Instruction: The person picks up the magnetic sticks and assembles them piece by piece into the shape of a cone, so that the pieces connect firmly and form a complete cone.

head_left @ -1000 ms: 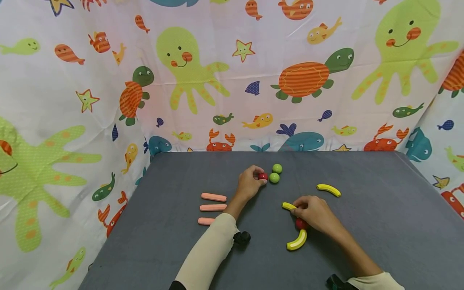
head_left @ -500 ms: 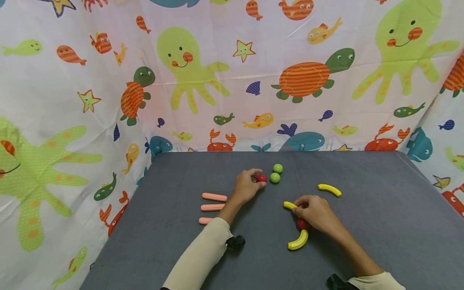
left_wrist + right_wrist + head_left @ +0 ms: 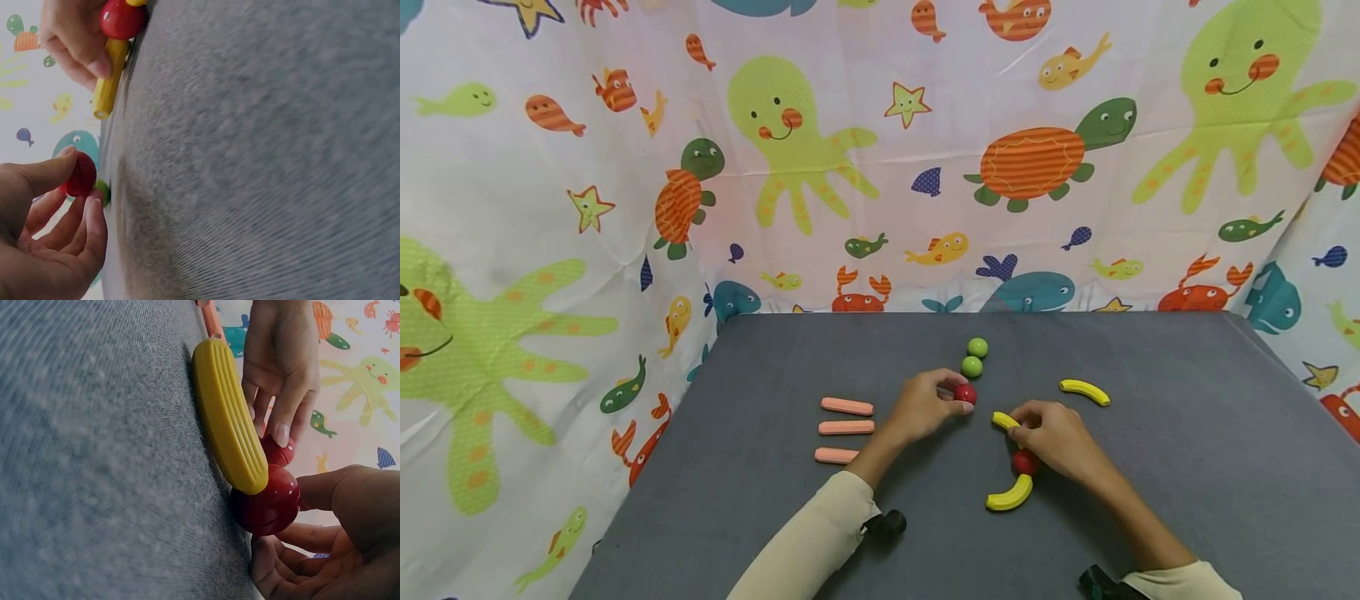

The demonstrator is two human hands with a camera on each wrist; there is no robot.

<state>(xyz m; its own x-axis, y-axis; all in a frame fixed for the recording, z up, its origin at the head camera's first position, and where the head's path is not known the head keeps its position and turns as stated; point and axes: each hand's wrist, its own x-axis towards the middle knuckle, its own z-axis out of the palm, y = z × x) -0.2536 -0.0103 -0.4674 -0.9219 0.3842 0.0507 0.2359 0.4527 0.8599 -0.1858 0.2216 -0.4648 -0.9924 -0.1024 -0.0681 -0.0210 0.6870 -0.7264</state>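
Observation:
My left hand (image 3: 925,406) pinches a small red ball (image 3: 965,394) between thumb and fingertips; the left wrist view shows this ball (image 3: 82,175) close to the cloth. Just to its right, my right hand (image 3: 1060,440) grips a yellow banana-shaped piece (image 3: 1002,420), whose near part is hidden by the fingers. A second red ball (image 3: 1024,462), with white specks, follows below that piece, beneath the hand. The lower yellow banana-shaped piece (image 3: 1009,496) curves away from this ball, its end right against it. In the right wrist view, the lower piece (image 3: 228,415) shows ridges.
Two green balls (image 3: 972,367) sit behind the left hand. Another yellow banana-shaped piece (image 3: 1084,392) lies at the right. Several pink sticks (image 3: 847,427) lie in a column at the left, the nearest partly behind the forearm. A patterned curtain (image 3: 880,167) borders the grey table (image 3: 1187,433).
My left hand has carried its red ball from beside the green balls toward me and rightward, nearer the right hand. The lower banana-shaped piece has shifted slightly left. The right hand stays in place.

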